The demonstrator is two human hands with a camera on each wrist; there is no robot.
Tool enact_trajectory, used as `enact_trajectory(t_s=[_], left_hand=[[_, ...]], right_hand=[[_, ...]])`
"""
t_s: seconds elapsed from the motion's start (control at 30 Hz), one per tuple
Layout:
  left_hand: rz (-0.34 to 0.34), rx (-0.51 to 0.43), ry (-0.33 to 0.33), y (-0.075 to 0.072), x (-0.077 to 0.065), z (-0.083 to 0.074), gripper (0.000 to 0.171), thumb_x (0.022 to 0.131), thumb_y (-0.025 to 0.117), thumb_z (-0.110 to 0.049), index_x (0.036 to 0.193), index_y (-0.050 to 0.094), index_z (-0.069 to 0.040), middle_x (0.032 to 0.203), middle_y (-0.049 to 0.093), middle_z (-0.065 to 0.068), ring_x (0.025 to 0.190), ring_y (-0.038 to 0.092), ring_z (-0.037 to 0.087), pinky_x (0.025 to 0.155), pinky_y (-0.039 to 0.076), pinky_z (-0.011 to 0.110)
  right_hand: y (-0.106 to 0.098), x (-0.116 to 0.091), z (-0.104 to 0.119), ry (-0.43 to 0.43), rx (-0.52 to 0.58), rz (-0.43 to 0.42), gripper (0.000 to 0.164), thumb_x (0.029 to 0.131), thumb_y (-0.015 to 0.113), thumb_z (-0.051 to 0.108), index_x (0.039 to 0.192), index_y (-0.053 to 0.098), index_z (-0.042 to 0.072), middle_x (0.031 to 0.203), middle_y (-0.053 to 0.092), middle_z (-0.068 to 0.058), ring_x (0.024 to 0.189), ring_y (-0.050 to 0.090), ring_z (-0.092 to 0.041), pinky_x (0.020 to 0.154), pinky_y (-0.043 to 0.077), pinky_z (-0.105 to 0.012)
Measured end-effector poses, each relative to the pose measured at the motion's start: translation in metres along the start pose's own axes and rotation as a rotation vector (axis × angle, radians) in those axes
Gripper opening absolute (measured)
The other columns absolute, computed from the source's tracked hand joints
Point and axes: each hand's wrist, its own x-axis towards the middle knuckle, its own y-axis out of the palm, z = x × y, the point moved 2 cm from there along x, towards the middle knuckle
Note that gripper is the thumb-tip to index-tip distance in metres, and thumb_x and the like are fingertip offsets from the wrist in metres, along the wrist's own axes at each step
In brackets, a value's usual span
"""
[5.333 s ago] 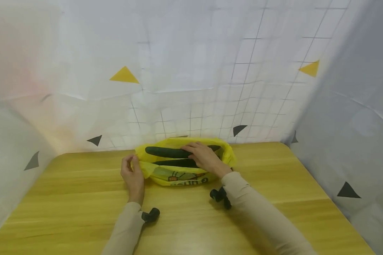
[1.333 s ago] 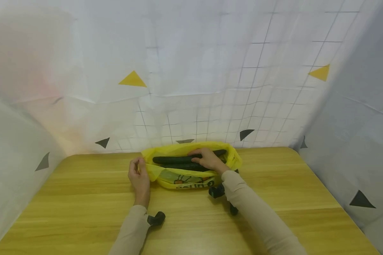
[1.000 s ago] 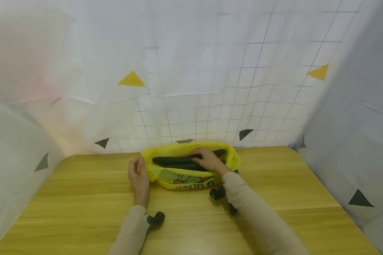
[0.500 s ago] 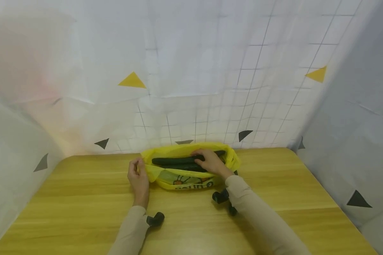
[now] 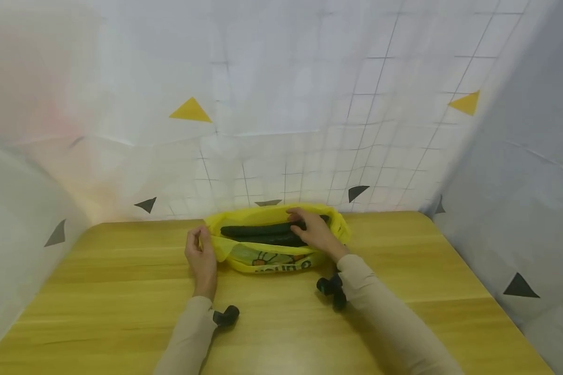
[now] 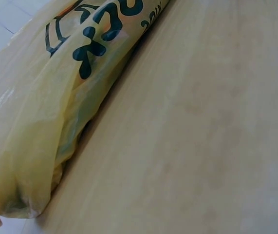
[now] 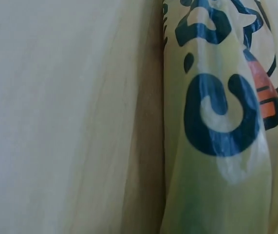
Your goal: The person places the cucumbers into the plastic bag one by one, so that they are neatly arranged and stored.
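A yellow plastic bag [image 5: 262, 212] lies on its side along the table's back edge, its mouth spread wide. Inside are two dark green cucumbers, a rear one [image 5: 253, 229] and a front one [image 5: 279, 240], side by side. My left hand [image 5: 202, 258] pinches the bag's left rim. Over the right part of the cucumbers is my right hand [image 5: 316, 233], thumb and fingers parted and loosely bent, hiding part of both. Both wrist views show the bag's printed side, with dark letters [image 6: 110, 22] on the left and a large dark letter [image 7: 221, 114] on the right.
The wooden table [image 5: 262, 333] stretches in front of the bag. A white sheet with grid lines [image 5: 286, 130] hangs directly behind it, and grey sheets [image 5: 535, 182] enclose the sides. Black wrist devices [image 5: 227, 316] stick out from both sleeves.
The rear cucumber has come down beside the front one over the last several seconds. My right hand has slid right along it and its fingers have loosened. My left hand keeps the rim.
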Motion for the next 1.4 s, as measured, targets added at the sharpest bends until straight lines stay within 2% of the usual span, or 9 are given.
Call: enact_trajectory(t_s=[0.3, 0.63, 0.83, 1.0, 1.23, 1.4], left_hand=[[-0.004, 0.012, -0.04, -0.001, -0.002, 0.0, 0.029, 0.099, 0.048, -0.026, 0.11, 0.056, -0.001, 0.11, 0.056, 0.004, 0.108, 0.05, 0.008, 0.089, 0.041, 0.016], [0.001, 0.006, -0.036, -0.003, -0.004, 0.003, 0.032, 0.099, 0.047, -0.024, 0.115, 0.055, 0.003, 0.115, 0.057, 0.006, 0.112, 0.05, 0.009, 0.09, 0.041, 0.015], [0.008, -0.008, -0.02, -0.003, -0.003, 0.004, 0.032, 0.099, 0.048, -0.023, 0.115, 0.055, 0.003, 0.114, 0.056, 0.007, 0.11, 0.05, 0.009, 0.088, 0.041, 0.012], [0.006, -0.011, -0.01, -0.002, -0.002, 0.003, 0.032, 0.099, 0.048, -0.023, 0.114, 0.055, 0.004, 0.113, 0.056, 0.008, 0.108, 0.05, 0.009, 0.086, 0.042, 0.012], [0.001, 0.002, -0.004, -0.001, -0.002, 0.001, 0.032, 0.099, 0.048, -0.024, 0.113, 0.055, 0.004, 0.112, 0.056, 0.009, 0.107, 0.051, 0.009, 0.086, 0.041, 0.012], [0.0, 0.011, -0.015, -0.001, -0.002, 0.0, 0.032, 0.099, 0.047, -0.025, 0.114, 0.055, 0.002, 0.114, 0.056, 0.007, 0.111, 0.049, 0.009, 0.09, 0.04, 0.015]], right_hand=[[-0.006, -0.012, -0.003, -0.013, 0.048, -0.085, 0.043, 0.093, 0.058, 0.007, 0.135, 0.047, 0.009, 0.116, 0.062, -0.012, 0.106, 0.061, -0.023, 0.092, 0.049, -0.039], [-0.012, -0.027, -0.001, -0.033, 0.101, -0.112, 0.046, 0.094, 0.056, 0.007, 0.137, 0.043, 0.008, 0.118, 0.058, -0.017, 0.107, 0.059, -0.026, 0.091, 0.05, -0.038], [-0.021, -0.038, -0.002, -0.061, 0.162, -0.214, 0.047, 0.094, 0.056, 0.008, 0.138, 0.041, 0.007, 0.119, 0.055, -0.019, 0.107, 0.056, -0.028, 0.089, 0.05, -0.041], [-0.029, -0.047, -0.001, -0.104, 0.157, -0.267, 0.048, 0.093, 0.056, 0.006, 0.139, 0.04, 0.005, 0.119, 0.054, -0.017, 0.106, 0.056, -0.028, 0.087, 0.05, -0.041], [-0.038, -0.058, -0.003, -0.115, 0.182, -0.347, 0.048, 0.091, 0.059, 0.003, 0.137, 0.043, 0.007, 0.122, 0.052, -0.02, 0.111, 0.052, -0.031, 0.091, 0.045, -0.054], [-0.049, -0.07, 0.006, -0.093, 0.272, -0.419, 0.047, 0.089, 0.058, -0.005, 0.134, 0.045, -0.001, 0.123, 0.049, -0.028, 0.115, 0.048, -0.042, 0.094, 0.04, -0.061]])
